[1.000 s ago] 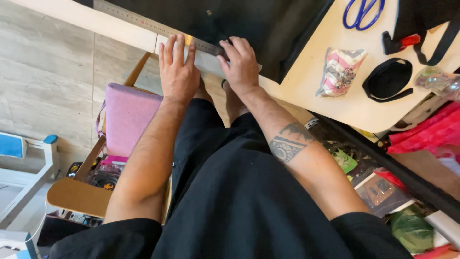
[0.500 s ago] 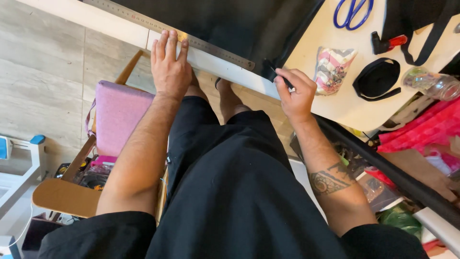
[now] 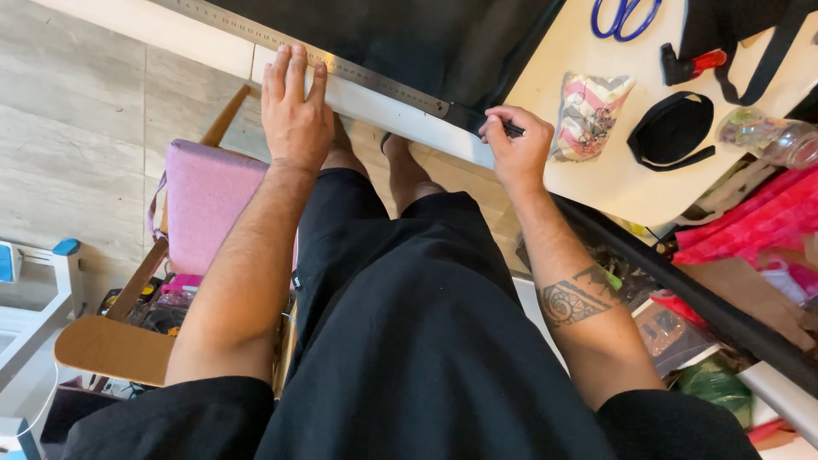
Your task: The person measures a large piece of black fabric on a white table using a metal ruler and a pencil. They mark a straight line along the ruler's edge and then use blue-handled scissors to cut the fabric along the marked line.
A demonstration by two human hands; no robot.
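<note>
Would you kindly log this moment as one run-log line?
left hand: flat on metal ruler | right hand: grips dark pen at ruler end | black fabric under ruler | blue scissors on table

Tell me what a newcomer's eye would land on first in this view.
First, the two bare forearms reaching up to the table edge: the left hand presses flat on a long metal ruler lying over black fabric, while the right hand pinches a dark pen-like marker at the ruler's end. Next, the colour: a pink cushioned chair at left below the table, blue-handled scissors at top right on the pale table.
</note>
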